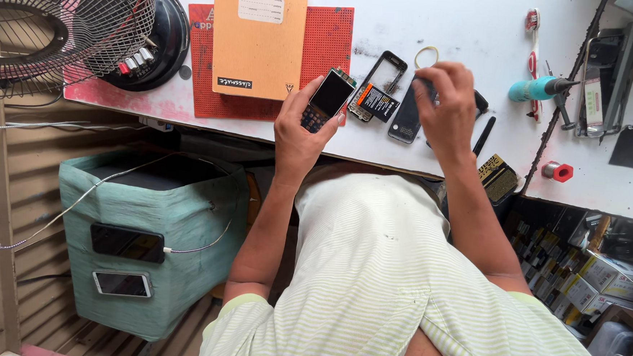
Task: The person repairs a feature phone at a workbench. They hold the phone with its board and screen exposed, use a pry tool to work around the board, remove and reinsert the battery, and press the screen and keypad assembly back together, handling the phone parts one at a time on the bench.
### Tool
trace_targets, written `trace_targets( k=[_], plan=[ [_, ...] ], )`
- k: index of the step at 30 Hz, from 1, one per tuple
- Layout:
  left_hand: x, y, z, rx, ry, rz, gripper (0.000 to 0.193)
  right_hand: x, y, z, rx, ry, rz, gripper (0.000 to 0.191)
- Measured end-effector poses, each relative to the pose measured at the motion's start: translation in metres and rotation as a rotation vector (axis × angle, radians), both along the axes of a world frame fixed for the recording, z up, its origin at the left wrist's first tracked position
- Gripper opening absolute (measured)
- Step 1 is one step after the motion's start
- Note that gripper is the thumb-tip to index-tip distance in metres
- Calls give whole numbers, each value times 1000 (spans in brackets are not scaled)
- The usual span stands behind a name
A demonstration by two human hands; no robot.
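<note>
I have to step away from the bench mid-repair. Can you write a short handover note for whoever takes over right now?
Left hand: holds the small black keypad phone body with dark screen, front housing off.
Right hand: rests on the flat black back cover on the white worktable.
Black front frame and black-and-orange battery lie between the hands.
Done: phone opened, battery out.
Left: parts lie unassembled.

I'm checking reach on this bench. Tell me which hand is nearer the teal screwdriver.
Right. The right hand rests on the black back cover, just left of the teal screwdriver. The left hand holds the keypad phone farther left, beyond the phone frame.
</note>
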State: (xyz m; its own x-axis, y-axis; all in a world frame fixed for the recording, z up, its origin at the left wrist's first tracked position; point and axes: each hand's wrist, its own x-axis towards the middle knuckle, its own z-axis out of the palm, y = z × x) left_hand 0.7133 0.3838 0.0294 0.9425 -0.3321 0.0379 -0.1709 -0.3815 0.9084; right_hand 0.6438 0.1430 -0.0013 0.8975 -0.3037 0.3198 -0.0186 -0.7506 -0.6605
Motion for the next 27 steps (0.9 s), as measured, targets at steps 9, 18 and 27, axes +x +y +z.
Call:
trace_targets(
  k=[9,18,27],
  plan=[
    [-16,-24,1,42,-185,-12,68,-10,44,25,755,-95,205,21],
    [-25,-35,10,-35,-215,-29,72,-13,43,43,698,-117,196,27],
    [-28,-35,18,-54,-203,-16,63,-20,37,47,946,-85,203,22]
  ],
)
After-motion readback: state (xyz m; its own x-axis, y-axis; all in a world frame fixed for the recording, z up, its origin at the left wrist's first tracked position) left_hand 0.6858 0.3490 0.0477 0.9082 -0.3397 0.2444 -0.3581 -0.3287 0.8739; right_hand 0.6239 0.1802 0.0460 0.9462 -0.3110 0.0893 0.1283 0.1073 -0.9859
